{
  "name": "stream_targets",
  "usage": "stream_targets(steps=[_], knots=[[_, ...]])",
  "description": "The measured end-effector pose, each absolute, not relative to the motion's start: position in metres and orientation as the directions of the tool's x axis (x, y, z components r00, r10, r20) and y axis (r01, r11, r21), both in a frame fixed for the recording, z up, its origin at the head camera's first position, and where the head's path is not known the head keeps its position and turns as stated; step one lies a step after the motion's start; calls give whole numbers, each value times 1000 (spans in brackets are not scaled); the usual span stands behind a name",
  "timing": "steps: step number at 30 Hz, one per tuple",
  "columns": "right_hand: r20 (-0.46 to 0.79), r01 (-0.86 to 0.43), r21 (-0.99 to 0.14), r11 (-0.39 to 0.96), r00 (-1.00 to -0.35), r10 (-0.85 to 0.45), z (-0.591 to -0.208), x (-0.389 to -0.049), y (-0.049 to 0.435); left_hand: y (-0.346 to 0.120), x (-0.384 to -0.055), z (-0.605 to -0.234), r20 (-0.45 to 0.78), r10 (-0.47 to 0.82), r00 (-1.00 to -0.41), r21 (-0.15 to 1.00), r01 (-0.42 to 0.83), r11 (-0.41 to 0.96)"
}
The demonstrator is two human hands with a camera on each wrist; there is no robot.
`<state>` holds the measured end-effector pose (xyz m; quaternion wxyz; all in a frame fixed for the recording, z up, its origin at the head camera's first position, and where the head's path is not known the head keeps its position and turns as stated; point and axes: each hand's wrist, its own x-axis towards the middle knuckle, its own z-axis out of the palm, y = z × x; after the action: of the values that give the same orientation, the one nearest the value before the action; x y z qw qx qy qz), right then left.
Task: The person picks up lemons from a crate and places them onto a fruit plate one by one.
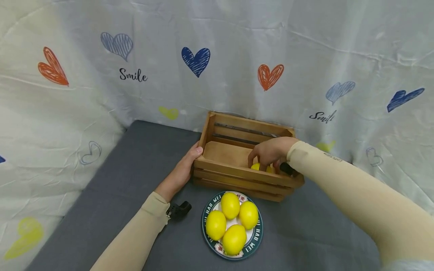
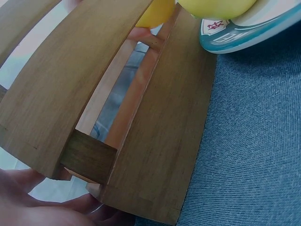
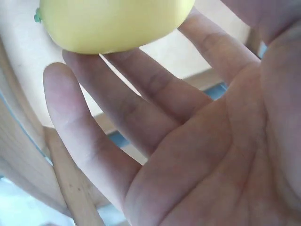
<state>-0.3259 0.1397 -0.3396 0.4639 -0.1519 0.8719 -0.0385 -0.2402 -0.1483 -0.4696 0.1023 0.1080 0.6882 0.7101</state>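
Observation:
A slatted wooden crate (image 1: 237,171) stands against the back cloth. My left hand (image 1: 183,165) grips its left end, thumb over the rim; the left wrist view shows fingers (image 2: 80,205) at the crate's end slats. My right hand (image 1: 272,150) reaches down inside the crate's right half. Its bent fingers hold a yellow lemon (image 3: 113,23), with several fingertips behind the fruit and the little finger apart from it. In the head view the front slat partly hides this lemon. Several more lemons (image 1: 234,239) lie on a round plate (image 1: 257,237) in front of the crate.
A dark grey cloth (image 1: 149,150) covers the table. Behind and to the left hangs a pale curtain (image 1: 230,45) printed with hearts and "Smile". The plate's green rim lies close to the crate's front. A black wrist strap device (image 1: 179,210) sits on the left wrist.

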Motion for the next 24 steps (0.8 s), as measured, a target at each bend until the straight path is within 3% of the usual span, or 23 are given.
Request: stream_targets(steps=[3,10,24], knots=[[-776,-220,-246,944,-539,-328,-331,-323,143,-147,-240,-470,14,296,-955,1000,5,-30],[-599,-503,-186,844,-623,-503,-305,-308,147,-147,-241,-468,12,289,-957,999,2,-35],[-389,-589,-174,789,-695,-604,-264,-261,162,-146,-242,-471,-19,276,-961,998,-34,-50]])
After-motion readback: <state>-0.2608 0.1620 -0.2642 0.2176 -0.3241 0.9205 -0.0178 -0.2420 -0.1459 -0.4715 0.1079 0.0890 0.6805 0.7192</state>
